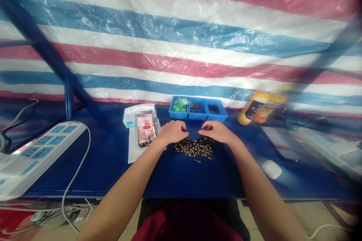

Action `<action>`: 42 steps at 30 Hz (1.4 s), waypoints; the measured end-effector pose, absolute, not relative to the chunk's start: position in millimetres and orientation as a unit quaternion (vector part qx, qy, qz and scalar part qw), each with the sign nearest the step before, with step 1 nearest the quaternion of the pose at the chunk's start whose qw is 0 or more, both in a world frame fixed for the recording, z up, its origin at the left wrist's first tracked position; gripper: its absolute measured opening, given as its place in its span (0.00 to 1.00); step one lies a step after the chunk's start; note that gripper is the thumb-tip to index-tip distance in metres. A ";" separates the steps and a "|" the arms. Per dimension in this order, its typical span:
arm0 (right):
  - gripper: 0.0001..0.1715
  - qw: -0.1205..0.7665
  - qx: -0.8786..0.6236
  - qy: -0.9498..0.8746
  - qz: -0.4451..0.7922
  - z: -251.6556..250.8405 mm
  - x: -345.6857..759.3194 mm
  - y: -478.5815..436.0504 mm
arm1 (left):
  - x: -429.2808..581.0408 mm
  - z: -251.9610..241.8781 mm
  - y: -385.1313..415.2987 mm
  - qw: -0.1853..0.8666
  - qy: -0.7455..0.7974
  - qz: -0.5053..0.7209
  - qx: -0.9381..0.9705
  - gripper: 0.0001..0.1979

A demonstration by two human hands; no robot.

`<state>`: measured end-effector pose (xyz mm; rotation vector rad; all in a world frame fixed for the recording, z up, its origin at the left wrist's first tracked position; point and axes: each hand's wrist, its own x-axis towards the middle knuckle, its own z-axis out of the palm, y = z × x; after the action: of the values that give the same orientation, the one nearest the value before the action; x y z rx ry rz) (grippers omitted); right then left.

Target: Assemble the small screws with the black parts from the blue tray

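Observation:
A heap of several small dark and brassy screws (195,148) lies on the blue table (175,177) in front of me. My left hand (173,131) rests at the heap's left edge with its fingers curled in a pinch. My right hand (216,131) sits at the heap's right edge, fingers also curled and pressed together over the screws. What either hand holds is too small to make out. Behind the hands stand three joined blue trays (198,115): green bits in the left one, screws in the middle, dark parts in the right.
A phone (145,130) lies on white paper left of my hands. A white power strip (36,152) with a cable sits at far left. An orange bottle (261,107) lies at right, a white earbud case (270,168) nearer. A striped tarpaulin hangs behind.

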<state>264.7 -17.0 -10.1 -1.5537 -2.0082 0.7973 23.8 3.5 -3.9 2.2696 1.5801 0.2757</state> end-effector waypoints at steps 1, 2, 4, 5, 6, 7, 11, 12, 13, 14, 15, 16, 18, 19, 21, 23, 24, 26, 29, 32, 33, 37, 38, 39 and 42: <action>0.21 0.202 -0.569 -0.743 0.290 -9.2 266.2 -19.0 | 23.8 -3.8 3.1 0.183 0.551 0.093 0.808 0.13; 0.21 0.177 -0.568 -0.750 0.290 -8.6 267.3 -20.4 | 24.1 -3.5 2.9 0.186 0.544 0.091 0.813 0.12; 0.19 0.151 -0.558 -0.763 0.291 -7.8 268.1 -21.9 | 25.2 -3.0 2.3 0.192 0.532 0.089 0.820 0.09; 0.18 0.145 -0.551 -0.768 0.292 -7.7 268.0 -22.1 | 26.0 -2.8 1.9 0.194 0.527 0.089 0.822 0.08; 0.16 0.143 -0.546 -0.773 0.291 -7.8 267.5 -22.1 | 26.9 -2.7 1.4 0.195 0.525 0.091 0.823 0.08; 0.15 0.143 -0.541 -0.777 0.288 -8.2 266.8 -22.0 | 27.7 -2.6 0.8 0.195 0.525 0.094 0.823 0.07; 0.14 0.178 -0.529 -0.786 0.265 -13.3 261.9 -20.7 | 30.0 -3.8 -1.4 0.194 0.527 0.109 0.820 0.08; 0.14 0.192 -0.525 -0.788 0.259 -15.3 260.5 -20.1 | 30.3 -4.4 -1.7 0.195 0.528 0.112 0.819 0.08; 0.14 0.204 -0.520 -0.789 0.254 -17.4 259.1 -19.4 | 30.4 -5.0 -2.0 0.197 0.527 0.115 0.819 0.08; 0.15 0.216 -0.514 -0.792 0.249 -19.2 257.8 -18.7 | 30.5 -5.6 -2.1 0.198 0.527 0.118 0.818 0.08; 0.15 0.226 -0.507 -0.794 0.246 -20.7 256.8 -18.0 | 30.6 -6.2 -2.2 0.199 0.526 0.122 0.818 0.07; 0.16 0.235 -0.501 -0.796 0.245 -21.8 255.9 -17.4 | 30.6 -6.6 -2.2 0.199 0.525 0.127 0.818 0.07; 0.16 0.254 -0.488 -0.798 0.245 -22.4 254.6 -16.5 | 30.9 -7.1 -2.3 0.200 0.524 0.133 0.817 0.07; 0.16 0.266 -0.486 -0.796 0.244 -22.1 254.1 -16.0 | 31.1 -7.1 -2.3 0.200 0.524 0.135 0.817 0.07; 0.15 0.294 -0.490 -0.784 0.241 -21.2 252.9 -15.0 | 31.6 -6.8 -2.6 0.202 0.527 0.137 0.814 0.07; 0.14 0.325 -0.496 -0.768 0.241 -20.7 251.4 -13.7 | 32.0 -6.5 -3.1 0.200 0.530 0.136 0.813 0.06; 0.14 0.338 -0.496 -0.762 0.244 -20.9 250.7 -12.9 | 32.2 -6.4 -3.3 0.198 0.531 0.134 0.813 0.06; 0.14 0.357 -0.489 -0.756 0.247 -21.8 249.5 -11.3 | 32.5 -6.5 -3.9 0.194 0.532 0.131 0.814 0.06; 0.16 0.367 -0.483 -0.761 0.231 -23.3 249.2 -9.3 | 32.8 -6.8 -4.5 0.191 0.535 0.126 0.813 0.06; 0.17 0.360 -0.488 -0.766 0.212 -23.6 250.3 -8.5 | 33.6 -6.6 -4.8 0.189 0.536 0.125 0.813 0.06; 0.17 0.360 -0.489 -0.767 0.207 -23.6 250.7 -8.4 | 34.0 -6.4 -4.9 0.187 0.537 0.124 0.813 0.06; 0.14 0.377 -0.490 -0.754 0.223 -24.5 250.8 -8.5 | 35.0 -5.1 -5.5 0.181 0.537 0.124 0.814 0.06; 0.12 0.382 -0.493 -0.744 0.240 -24.7 250.3 -8.7 | 35.1 -4.7 -5.7 0.181 0.536 0.124 0.815 0.06; 0.11 0.388 -0.496 -0.732 0.260 -24.8 249.7 -9.0 | 35.2 -4.4 -5.8 0.182 0.534 0.124 0.816 0.06; 0.08 0.408 -0.496 -0.702 0.307 -22.8 247.5 -10.9 | 35.5 -3.8 -6.3 0.182 0.529 0.126 0.820 0.07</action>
<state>247.5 -10.9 -22.8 -1.2506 -1.7698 0.7724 35.5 -6.3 -3.8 2.3137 1.4928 0.3552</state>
